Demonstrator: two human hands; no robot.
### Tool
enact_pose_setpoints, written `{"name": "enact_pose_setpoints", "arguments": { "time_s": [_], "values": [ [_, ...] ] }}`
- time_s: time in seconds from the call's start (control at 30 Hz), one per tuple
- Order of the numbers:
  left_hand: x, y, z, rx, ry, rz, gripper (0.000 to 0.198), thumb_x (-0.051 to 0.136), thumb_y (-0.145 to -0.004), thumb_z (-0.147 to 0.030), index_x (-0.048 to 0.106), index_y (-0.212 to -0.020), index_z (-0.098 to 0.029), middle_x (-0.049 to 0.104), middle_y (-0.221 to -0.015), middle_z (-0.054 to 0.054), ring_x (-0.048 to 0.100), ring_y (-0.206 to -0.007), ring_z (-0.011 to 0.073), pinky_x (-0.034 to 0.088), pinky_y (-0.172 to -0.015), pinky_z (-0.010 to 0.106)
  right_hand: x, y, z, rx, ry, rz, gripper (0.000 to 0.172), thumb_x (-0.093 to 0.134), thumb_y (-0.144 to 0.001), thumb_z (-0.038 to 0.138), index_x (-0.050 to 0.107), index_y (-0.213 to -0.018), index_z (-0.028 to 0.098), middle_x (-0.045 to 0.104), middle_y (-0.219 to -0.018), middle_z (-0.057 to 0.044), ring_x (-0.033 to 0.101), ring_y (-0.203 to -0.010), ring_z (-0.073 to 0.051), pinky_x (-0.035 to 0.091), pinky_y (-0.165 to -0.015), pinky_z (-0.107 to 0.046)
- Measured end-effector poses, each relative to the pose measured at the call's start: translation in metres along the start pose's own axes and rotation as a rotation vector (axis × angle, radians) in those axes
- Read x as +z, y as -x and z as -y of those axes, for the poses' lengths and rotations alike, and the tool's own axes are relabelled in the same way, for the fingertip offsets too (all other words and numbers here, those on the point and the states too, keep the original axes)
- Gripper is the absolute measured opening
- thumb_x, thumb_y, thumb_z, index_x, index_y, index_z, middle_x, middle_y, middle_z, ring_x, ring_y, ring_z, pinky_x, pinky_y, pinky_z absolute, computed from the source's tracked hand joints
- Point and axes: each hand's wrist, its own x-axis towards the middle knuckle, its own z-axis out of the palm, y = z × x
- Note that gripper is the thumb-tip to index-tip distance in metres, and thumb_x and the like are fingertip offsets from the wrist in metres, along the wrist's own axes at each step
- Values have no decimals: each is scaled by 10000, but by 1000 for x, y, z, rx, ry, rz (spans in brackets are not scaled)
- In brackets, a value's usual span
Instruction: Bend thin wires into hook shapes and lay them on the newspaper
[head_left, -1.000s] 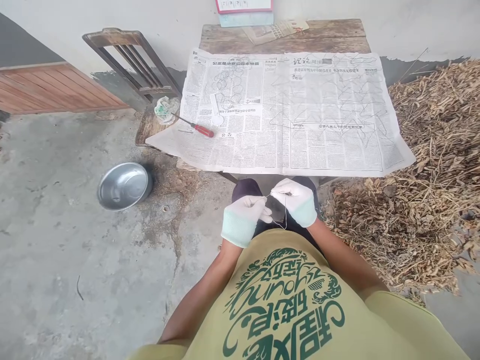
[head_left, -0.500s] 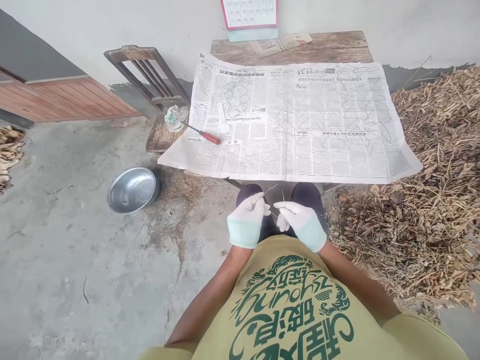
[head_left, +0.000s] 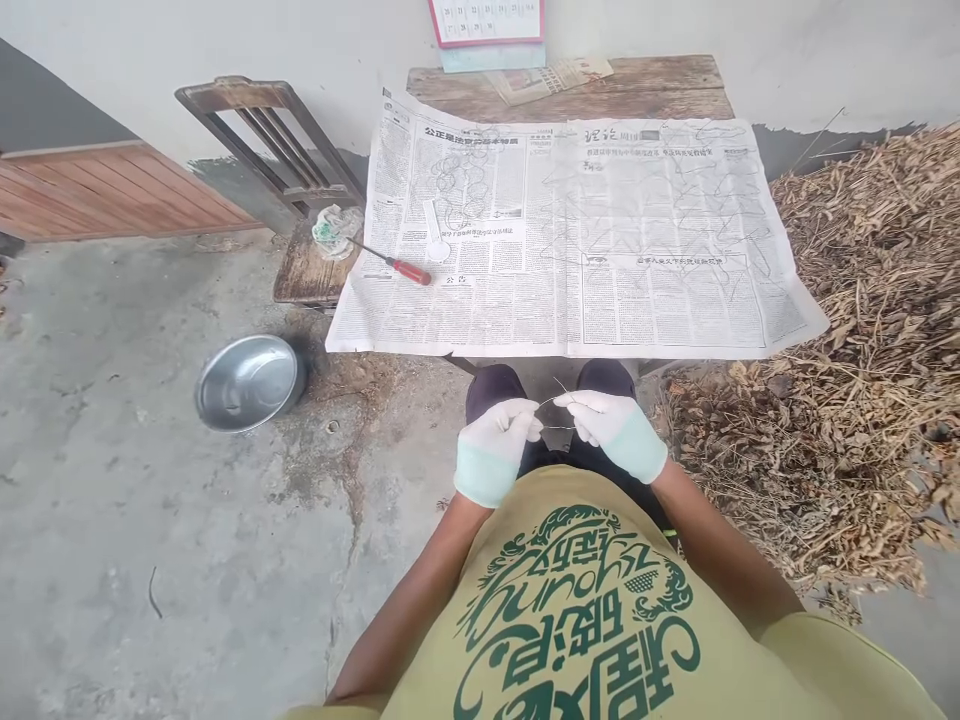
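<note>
Both hands wear white gloves with pale green cuffs and are held over my lap, short of the table edge. My left hand (head_left: 498,440) is closed, its fingers pinching a thin wire (head_left: 556,428). Facing it, my right hand (head_left: 606,420) pinches the same thin wire, which bends between the two hands with one end sticking up. On the newspaper (head_left: 495,310) ahead lie several loose, bent wires (head_left: 465,185), a red-handled screwdriver (head_left: 411,271) and a small white spoon-like piece (head_left: 437,247).
The newspaper covers most of a wooden table (head_left: 652,85) against the wall. A wooden chair (head_left: 307,275) at left bears a crumpled plastic bag (head_left: 334,235). On the floor stands a metal basin (head_left: 251,385). Dried plant stalks (head_left: 840,430) are heaped at right.
My right hand has moved slightly right, away from the left, and the wire between them now looks more drawn out. The view has shifted slightly.
</note>
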Motion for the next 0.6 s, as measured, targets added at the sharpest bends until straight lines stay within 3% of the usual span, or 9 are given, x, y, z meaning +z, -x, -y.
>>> {"name": "enact_pose_setpoints", "arguments": {
  "time_s": [0.23,0.43,0.6],
  "values": [
    [-2,-5,5,-4,89,64,294,679,-899,-351,778,-1114,-178,815,-898,56,774,-778,181,624,-861,346,-5,1,3,-79,157,22,396,495,-988,349,800,-1162,166,623,-626,17,541,-578,-136,484,-635,-282],
    [-8,-10,6,-48,140,149,302,702,-888,-331,790,-1134,-180,820,-895,56,779,-826,190,616,-927,368,3,5,11,-10,205,-62,390,498,-984,333,798,-1170,167,578,-556,32,519,-534,-142,492,-625,-287],
    [-15,-16,10,46,169,163,353,667,-939,-419,773,-1172,-177,824,-936,63,783,-838,196,605,-938,362,9,6,16,-16,247,-128,387,517,-981,375,807,-1146,179,560,-544,29,508,-524,-149,489,-616,-300]
  ]
}}
